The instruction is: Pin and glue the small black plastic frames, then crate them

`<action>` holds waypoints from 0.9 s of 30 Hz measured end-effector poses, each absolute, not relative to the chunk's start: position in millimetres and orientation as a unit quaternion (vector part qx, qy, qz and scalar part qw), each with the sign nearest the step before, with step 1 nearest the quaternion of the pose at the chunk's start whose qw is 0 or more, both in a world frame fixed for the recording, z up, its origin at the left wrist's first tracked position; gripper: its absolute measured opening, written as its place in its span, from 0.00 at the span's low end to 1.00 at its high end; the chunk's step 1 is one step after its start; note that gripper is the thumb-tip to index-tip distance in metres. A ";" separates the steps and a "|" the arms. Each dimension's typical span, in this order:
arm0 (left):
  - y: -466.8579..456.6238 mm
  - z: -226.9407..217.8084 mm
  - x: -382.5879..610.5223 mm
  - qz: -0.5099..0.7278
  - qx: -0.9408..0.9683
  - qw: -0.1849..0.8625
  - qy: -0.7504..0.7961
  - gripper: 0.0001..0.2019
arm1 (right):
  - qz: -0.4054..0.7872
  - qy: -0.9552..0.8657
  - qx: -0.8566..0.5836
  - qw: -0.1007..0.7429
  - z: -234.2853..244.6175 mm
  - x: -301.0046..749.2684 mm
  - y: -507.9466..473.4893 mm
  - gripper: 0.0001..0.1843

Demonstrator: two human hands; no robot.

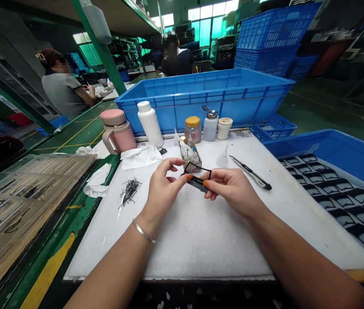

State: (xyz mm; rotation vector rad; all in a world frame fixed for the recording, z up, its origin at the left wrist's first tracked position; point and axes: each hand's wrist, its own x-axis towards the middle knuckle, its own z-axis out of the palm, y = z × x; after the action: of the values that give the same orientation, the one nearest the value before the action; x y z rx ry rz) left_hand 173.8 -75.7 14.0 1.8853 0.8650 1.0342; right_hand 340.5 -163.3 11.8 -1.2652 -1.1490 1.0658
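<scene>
Black plastic, thin and bent into a small frame [197, 172], sits pinched between both hands above the middle of the white table [201, 240]. From the head camera, the left hand [162, 189] is curled, its thumb and forefinger closed on the frame's left corner, the other fingers bent loosely and touching nothing. A silver bangle [143, 231] circles that wrist. The right hand [231, 189] is mostly closed too, its fingertips gripping the frame's right side together with a darker strip [195, 183] just under it; how the strip joins the frame cannot be told.

Just left of the hands lies a loose heap of black pins [130, 190]. To the right, near the hand but apart from it, lies a craft knife [251, 172]. Behind the frame stands a small clear box [191, 157], then a white bottle [150, 123], a pink mug [117, 131] and a yellow-lidded jar [193, 128] before a blue crate [207, 101]. At far right, a blue tray [339, 150] holds rows of similar black frames.
</scene>
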 end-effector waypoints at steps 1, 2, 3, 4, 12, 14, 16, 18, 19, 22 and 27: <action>-75.0 13.9 173.8 0.397 0.734 0.437 0.337 0.15 | 0.449 -0.484 -0.527 0.535 11.9 340.7 -163.2 0.09; -74.4 13.6 173.8 0.382 0.722 0.475 0.326 0.15 | 0.450 -0.486 -0.523 0.537 11.7 340.8 -163.0 0.09; -73.8 13.1 173.8 0.367 0.712 0.510 0.314 0.16 | 0.451 -0.487 -0.519 0.538 11.3 340.8 -162.8 0.08; -73.4 12.5 173.8 0.354 0.703 0.539 0.302 0.15 | 0.453 -0.488 -0.516 0.539 10.8 340.7 -162.4 0.08; -73.3 11.8 172.2 0.363 0.689 0.549 0.304 0.14 | 0.477 -0.483 -0.510 0.529 9.2 340.2 -161.4 0.10; -73.1 12.7 172.0 0.356 0.688 0.561 0.293 0.15 | 0.475 -0.478 -0.516 0.528 9.5 340.1 -161.1 0.12; -72.4 13.0 172.2 0.347 0.684 0.575 0.286 0.17 | 0.474 -0.476 -0.521 0.528 9.3 339.9 -160.7 0.12; -72.0 12.9 172.7 0.347 0.683 0.572 0.292 0.17 | 0.471 -0.479 -0.522 0.526 8.4 339.6 -160.1 0.13; -72.1 12.7 172.9 0.351 0.684 0.566 0.296 0.17 | 0.470 -0.482 -0.520 0.526 7.8 339.5 -159.9 0.12; -72.8 12.4 173.5 0.360 0.687 0.556 0.300 0.15 | 0.472 -0.491 -0.505 0.530 5.9 339.1 -159.4 0.12; -72.5 12.2 173.4 0.363 0.680 0.566 0.293 0.15 | 0.483 -0.489 -0.491 0.535 5.3 338.5 -159.4 0.12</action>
State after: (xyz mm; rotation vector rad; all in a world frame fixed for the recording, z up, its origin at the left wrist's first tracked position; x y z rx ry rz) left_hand 173.4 -72.5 12.2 1.5989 0.6883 0.8537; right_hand 338.5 -159.4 5.3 -1.1691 -1.1653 1.1500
